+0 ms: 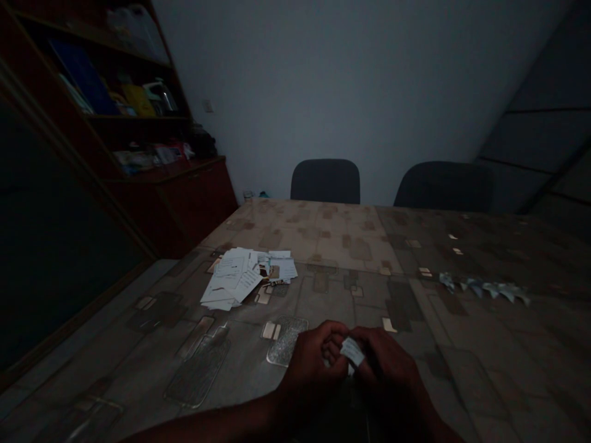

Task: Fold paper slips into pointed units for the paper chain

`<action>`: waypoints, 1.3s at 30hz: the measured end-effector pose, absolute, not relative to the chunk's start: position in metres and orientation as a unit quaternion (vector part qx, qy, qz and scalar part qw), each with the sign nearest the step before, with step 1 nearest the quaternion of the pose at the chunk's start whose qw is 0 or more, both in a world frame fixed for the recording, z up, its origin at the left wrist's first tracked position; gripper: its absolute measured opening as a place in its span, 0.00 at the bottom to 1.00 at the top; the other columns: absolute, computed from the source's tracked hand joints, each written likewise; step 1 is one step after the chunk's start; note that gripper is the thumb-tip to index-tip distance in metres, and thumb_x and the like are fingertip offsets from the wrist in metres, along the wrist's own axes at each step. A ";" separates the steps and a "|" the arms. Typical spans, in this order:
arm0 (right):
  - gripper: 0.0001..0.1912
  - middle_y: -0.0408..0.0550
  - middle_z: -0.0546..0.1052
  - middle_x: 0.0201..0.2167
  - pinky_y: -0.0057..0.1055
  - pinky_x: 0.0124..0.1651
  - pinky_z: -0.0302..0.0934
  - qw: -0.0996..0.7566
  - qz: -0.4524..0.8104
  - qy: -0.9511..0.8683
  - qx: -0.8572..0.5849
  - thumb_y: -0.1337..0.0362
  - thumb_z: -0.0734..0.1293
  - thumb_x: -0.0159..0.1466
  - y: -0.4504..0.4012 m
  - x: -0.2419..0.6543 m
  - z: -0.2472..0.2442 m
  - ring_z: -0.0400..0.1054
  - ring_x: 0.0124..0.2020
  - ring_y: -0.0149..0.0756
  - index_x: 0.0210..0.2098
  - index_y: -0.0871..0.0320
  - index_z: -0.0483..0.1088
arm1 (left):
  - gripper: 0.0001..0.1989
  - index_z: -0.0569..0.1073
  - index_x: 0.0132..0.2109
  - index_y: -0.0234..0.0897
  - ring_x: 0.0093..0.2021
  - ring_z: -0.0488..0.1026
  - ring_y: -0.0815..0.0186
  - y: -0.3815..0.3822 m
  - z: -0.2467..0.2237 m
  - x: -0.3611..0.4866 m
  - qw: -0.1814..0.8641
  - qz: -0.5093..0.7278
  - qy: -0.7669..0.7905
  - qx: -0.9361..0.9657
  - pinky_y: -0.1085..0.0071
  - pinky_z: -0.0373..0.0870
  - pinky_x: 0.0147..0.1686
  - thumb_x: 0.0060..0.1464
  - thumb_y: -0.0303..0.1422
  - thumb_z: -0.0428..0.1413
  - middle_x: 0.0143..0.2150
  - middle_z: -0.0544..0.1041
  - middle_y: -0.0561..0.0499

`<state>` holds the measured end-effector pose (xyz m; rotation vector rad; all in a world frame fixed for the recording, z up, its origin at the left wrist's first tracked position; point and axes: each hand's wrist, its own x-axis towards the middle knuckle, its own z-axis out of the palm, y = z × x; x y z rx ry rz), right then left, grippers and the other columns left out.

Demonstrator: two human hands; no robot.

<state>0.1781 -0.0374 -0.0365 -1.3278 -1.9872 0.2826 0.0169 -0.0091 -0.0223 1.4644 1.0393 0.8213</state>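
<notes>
Near the front edge of the table, my left hand (316, 360) and my right hand (390, 363) meet with fingers curled in. Between them sits a small piece of white paper (353, 351) with faint printed lines, pinched by the fingers of both hands. Its lower part is hidden by the thumbs, and the dim light blurs the detail. Further off to the left lies a loose pile of white papers (235, 277). On the right side, a row of small folded paper pieces (489, 288) stretches across the tabletop.
A patterned cover spreads over the wide table (323, 289). Two dark chairs stand behind it, a left chair (325, 180) and a right chair (446, 184), against a pale wall (351, 80). At the left rises a wooden shelf unit (184, 191) holding household items.
</notes>
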 end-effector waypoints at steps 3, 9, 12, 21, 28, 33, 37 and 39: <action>0.15 0.48 0.77 0.32 0.29 0.36 0.64 0.360 0.076 -0.793 -0.486 0.75 0.58 0.60 -0.036 0.179 -0.036 0.72 0.33 0.36 0.42 0.57 0.69 | 0.14 0.75 0.39 0.31 0.29 0.67 0.70 -0.010 -0.022 0.018 0.571 0.346 0.440 0.600 0.76 0.61 0.29 0.43 0.20 0.52 0.31 0.74 0.52; 0.09 0.45 0.75 0.27 0.27 0.33 0.64 0.362 0.060 -0.778 -0.510 0.74 0.58 0.59 -0.039 0.181 -0.037 0.71 0.29 0.34 0.33 0.56 0.67 | 0.18 0.74 0.43 0.31 0.29 0.68 0.70 -0.010 -0.027 0.015 0.637 0.347 0.419 0.546 0.75 0.62 0.31 0.41 0.23 0.60 0.32 0.74 0.51; 0.07 0.44 0.75 0.27 0.26 0.31 0.63 0.365 0.080 -0.760 -0.532 0.72 0.60 0.60 -0.039 0.182 -0.037 0.71 0.27 0.33 0.33 0.55 0.68 | 0.19 0.74 0.45 0.31 0.32 0.70 0.68 -0.011 -0.027 0.010 0.683 0.366 0.373 0.510 0.74 0.65 0.33 0.44 0.30 0.63 0.34 0.74 0.49; 0.04 0.40 0.74 0.24 0.25 0.27 0.63 0.368 0.127 -0.717 -0.578 0.68 0.62 0.59 -0.041 0.180 -0.035 0.70 0.23 0.32 0.32 0.55 0.69 | 0.19 0.75 0.43 0.31 0.31 0.72 0.68 -0.007 -0.034 0.008 0.744 0.382 0.302 0.458 0.74 0.67 0.34 0.47 0.39 0.65 0.33 0.75 0.49; 0.03 0.42 0.75 0.26 0.24 0.27 0.63 0.367 0.131 -0.741 -0.547 0.67 0.64 0.60 -0.042 0.181 -0.033 0.71 0.25 0.33 0.34 0.55 0.69 | 0.18 0.75 0.38 0.33 0.28 0.69 0.71 -0.007 -0.031 0.010 0.748 0.375 0.317 0.447 0.78 0.62 0.30 0.40 0.35 0.69 0.28 0.73 0.54; 0.04 0.44 0.74 0.29 0.26 0.30 0.64 0.383 0.103 -0.767 -0.504 0.68 0.62 0.62 -0.041 0.181 -0.030 0.70 0.28 0.34 0.36 0.55 0.67 | 0.20 0.75 0.39 0.32 0.28 0.68 0.72 -0.004 -0.035 0.009 0.745 0.365 0.319 0.457 0.78 0.61 0.29 0.39 0.34 0.70 0.27 0.73 0.54; 0.07 0.45 0.74 0.31 0.26 0.34 0.64 0.392 0.091 -0.787 -0.467 0.71 0.59 0.65 -0.042 0.181 -0.028 0.70 0.31 0.33 0.37 0.55 0.67 | 0.19 0.75 0.39 0.31 0.26 0.66 0.73 -0.003 -0.038 0.010 0.740 0.362 0.323 0.466 0.78 0.59 0.27 0.39 0.33 0.69 0.27 0.72 0.54; 0.09 0.44 0.74 0.30 0.26 0.34 0.64 0.392 0.082 -0.790 -0.464 0.71 0.57 0.66 -0.043 0.180 -0.027 0.70 0.30 0.32 0.36 0.55 0.67 | 0.18 0.75 0.38 0.31 0.26 0.65 0.73 -0.004 -0.036 0.010 0.736 0.358 0.329 0.470 0.78 0.59 0.26 0.39 0.33 0.69 0.26 0.71 0.55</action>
